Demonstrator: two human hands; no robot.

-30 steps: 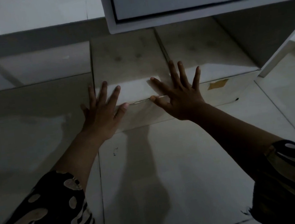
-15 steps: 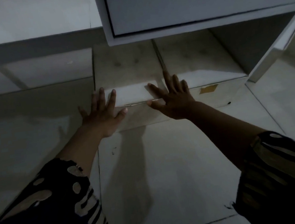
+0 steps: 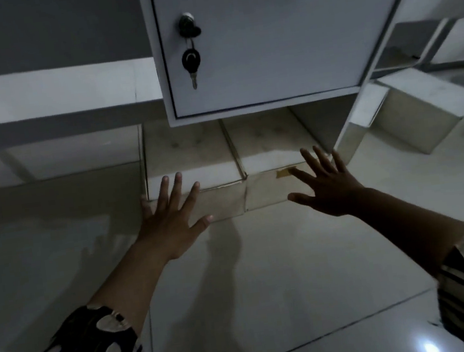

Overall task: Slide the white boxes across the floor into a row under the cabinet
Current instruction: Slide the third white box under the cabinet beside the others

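Two flat white boxes lie side by side on the floor, partly under the white cabinet [image 3: 266,40]. The left box [image 3: 190,157] has my left hand [image 3: 171,212] spread flat against its front edge, fingers apart. The right box [image 3: 264,142] carries a strip of brown tape [image 3: 284,172] on its front face. My right hand [image 3: 325,184] is open with fingers spread over that box's front right corner; whether it touches is unclear. The boxes' far ends are hidden beneath the cabinet.
A key [image 3: 191,61] hangs from the lock [image 3: 188,24] on the cabinet door. Another white box [image 3: 427,113] sits on the floor to the right, beyond a slanted white panel [image 3: 364,118]. Pale floor tiles [image 3: 268,288] stretch toward me. A wall base [image 3: 43,126] runs at left.
My right hand has moved from the seam between the boxes to the right box's front corner. My view has tilted up, so the cabinet door and key now show.
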